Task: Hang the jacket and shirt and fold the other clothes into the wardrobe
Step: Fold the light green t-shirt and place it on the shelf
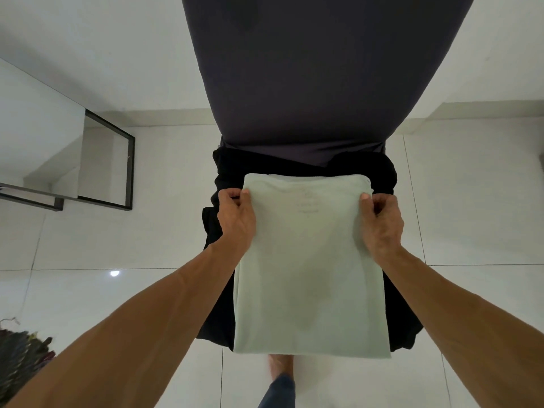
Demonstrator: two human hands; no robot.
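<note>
Fold step in hand. The pale mint-green soft knit garment (309,275) is a long rectangle, its near hem hanging off the seat edge. Left hand (235,214) and right hand (381,219) each pinch a far corner, grip clamped on cloth. It lies on a heap of black clothes (385,172) on the dark grey fabric-covered chair (309,69). Likely next: halve it with corners level. Wardrobe not in view.

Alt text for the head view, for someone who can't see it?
The left hand and right hand pinch the top corners of a folded pale green garment over black clothes below a dark grey fabric-covered surface. The floor is white tile.
</note>
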